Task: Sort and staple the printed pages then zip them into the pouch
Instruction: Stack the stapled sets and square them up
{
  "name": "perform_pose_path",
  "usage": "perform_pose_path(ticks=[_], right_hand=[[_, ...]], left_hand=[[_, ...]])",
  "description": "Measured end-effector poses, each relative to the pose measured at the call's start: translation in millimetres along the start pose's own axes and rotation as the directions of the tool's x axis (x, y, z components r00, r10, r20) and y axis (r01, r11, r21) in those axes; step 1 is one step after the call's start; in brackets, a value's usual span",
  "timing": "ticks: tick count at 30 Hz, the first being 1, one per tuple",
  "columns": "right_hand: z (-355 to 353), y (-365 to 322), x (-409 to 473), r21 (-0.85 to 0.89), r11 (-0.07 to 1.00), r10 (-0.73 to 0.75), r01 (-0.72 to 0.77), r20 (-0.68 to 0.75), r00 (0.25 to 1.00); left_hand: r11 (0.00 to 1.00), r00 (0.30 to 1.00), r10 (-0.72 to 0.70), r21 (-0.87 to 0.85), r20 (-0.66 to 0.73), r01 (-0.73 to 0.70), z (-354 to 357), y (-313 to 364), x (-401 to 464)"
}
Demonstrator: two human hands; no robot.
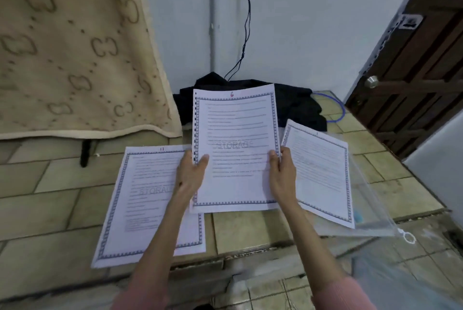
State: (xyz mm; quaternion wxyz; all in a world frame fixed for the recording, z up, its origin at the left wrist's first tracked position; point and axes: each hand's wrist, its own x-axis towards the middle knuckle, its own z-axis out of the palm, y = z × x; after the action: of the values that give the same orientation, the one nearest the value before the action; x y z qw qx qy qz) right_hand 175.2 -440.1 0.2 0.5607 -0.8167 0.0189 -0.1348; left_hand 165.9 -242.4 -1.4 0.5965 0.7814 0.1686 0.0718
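Three lots of printed pages show, so by my reading the sorting is only partway: one sheet marked 11 (150, 199) lies flat on the tiled surface (50, 184) at left, another sheet (323, 174) lies at right, overlapping the clear pouch (373, 209). The left hand (190, 174) and right hand (280, 172) pinch the side edges of the raised page marked 6 (235, 149), thumbs on its front. No stapler shows, so stapling and zipping seem left.
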Motion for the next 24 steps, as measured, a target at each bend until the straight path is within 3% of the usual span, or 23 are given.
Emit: perform_pose_path(ticks=[4,8,12,15,18,21,24], right_hand=[[74,-22,-40,-0.014,1.0,-0.018,0.02,0.121,0.993],[122,-28,-72,-0.063,0.996,0.069,-0.059,0.163,0.984],[143,-28,-85,-0.193,0.978,0.111,-0.074,0.188,0.976],[151,-24,-89,-0.388,0.918,0.18,-0.086,0.215,0.96],[156,-20,-95,-0.689,0.725,0.185,-0.013,0.176,0.967],[158,-22,-95,-0.729,0.684,0.199,-0.019,0.161,0.967],[155,-20,-85,-0.688,0.725,0.231,-0.027,0.206,0.951]], left_hand=[[0.985,0.992,-0.037,0.163,-0.121,0.057,-75,-29,-11],[0.958,0.98,-0.076,0.259,-0.184,0.123,-121,-57,-21],[0.921,0.978,-0.132,0.345,-0.165,0.182,-145,-75,-24],[0.852,0.967,-0.16,0.468,-0.198,0.237,-149,-92,-24],[0.771,0.952,-0.204,0.562,-0.228,0.3,-149,-95,-24],[0.769,0.97,-0.177,0.592,-0.167,0.243,-146,-95,-21],[0.764,0.971,-0.179,0.6,-0.156,0.237,-144,-90,-22]])
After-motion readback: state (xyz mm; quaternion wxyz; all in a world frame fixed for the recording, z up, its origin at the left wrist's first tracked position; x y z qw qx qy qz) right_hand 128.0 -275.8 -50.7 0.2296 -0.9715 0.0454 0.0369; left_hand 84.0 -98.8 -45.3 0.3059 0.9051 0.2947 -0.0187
